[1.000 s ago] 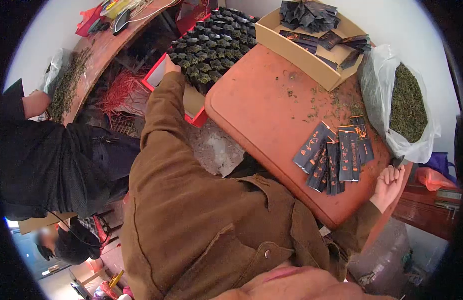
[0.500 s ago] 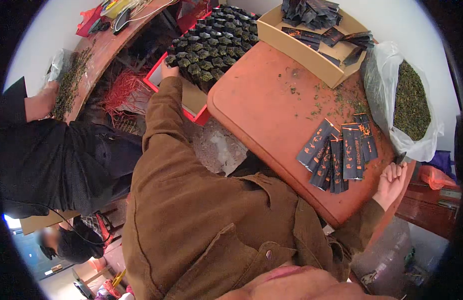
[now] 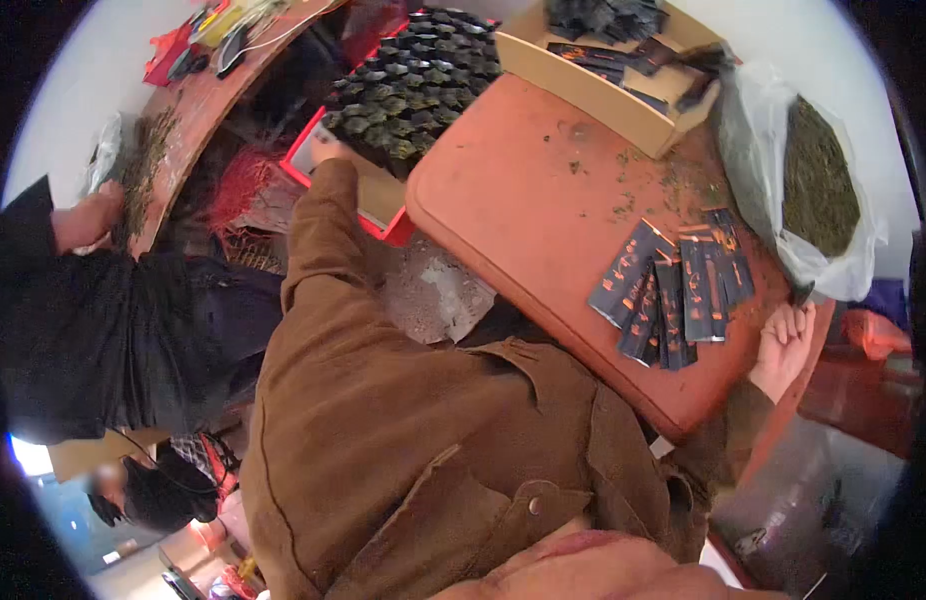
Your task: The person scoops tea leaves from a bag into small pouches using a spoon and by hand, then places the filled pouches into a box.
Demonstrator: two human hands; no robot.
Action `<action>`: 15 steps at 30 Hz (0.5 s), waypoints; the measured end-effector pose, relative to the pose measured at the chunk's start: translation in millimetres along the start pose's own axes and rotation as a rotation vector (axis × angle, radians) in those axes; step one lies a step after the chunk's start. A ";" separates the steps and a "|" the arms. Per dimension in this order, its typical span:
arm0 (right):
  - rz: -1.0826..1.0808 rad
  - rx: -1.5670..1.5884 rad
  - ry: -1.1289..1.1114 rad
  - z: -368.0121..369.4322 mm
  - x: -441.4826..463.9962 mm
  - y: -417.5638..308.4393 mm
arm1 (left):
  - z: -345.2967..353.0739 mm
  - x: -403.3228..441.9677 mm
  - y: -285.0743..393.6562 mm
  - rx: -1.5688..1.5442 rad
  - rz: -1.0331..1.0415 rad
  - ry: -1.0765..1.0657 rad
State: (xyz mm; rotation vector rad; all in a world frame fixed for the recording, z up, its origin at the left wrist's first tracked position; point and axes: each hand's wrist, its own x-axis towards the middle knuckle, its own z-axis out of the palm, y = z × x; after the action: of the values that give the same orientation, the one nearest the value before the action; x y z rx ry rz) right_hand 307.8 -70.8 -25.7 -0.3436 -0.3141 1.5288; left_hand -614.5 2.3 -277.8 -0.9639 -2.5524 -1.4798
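The left grip (image 3: 330, 150) is blurred inside the low red box with a pale lining (image 3: 378, 190), beside the tightly packed black pouches topped with green leaf (image 3: 413, 90); I cannot tell how wide it is or what it holds. The right grip (image 3: 783, 345) is narrow, fingers curled, with a small dark flat piece (image 3: 801, 294) at the fingertips, just below the clear plastic bag of green leaf (image 3: 858, 272).

Compared with the earlier frames, the left grip lies slightly farther from the pouches, while the right grip keeps its place.

The dark piece points up from the right grip toward the bag, its long axis roughly along the fingers. Left of that grip, flat black packets with orange print (image 3: 668, 300) fan out on the reddish-brown surface (image 3: 513, 170), long axes running away from the wearer.
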 end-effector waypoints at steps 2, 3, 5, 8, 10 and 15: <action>0.034 0.078 -0.004 17.0 -5.8 10.0 | -80.7 -76.7 167.2 0.207 -0.201 0.019; 0.026 0.060 0.016 24.7 -8.0 12.8 | -78.9 -91.1 183.8 -0.074 -0.115 0.256; -0.008 0.063 0.086 25.1 -8.4 14.3 | -60.5 -80.1 173.7 -0.343 0.115 0.473; -0.051 0.121 0.043 35.4 -11.4 21.1 | -80.9 -125.0 260.4 -0.550 0.339 0.316; -0.040 0.122 0.009 36.5 -11.4 22.2 | -86.8 -162.8 318.0 -0.671 0.462 0.048; -0.051 0.049 -0.041 30.9 -10.5 21.9 | -72.7 -254.7 429.5 -0.609 0.821 -0.756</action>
State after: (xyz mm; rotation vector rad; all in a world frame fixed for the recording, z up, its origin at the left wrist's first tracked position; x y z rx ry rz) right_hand 275.0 -80.3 -6.3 -0.2642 -0.3150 1.4922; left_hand -201.4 -29.5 10.1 -2.6321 -1.4738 -1.7830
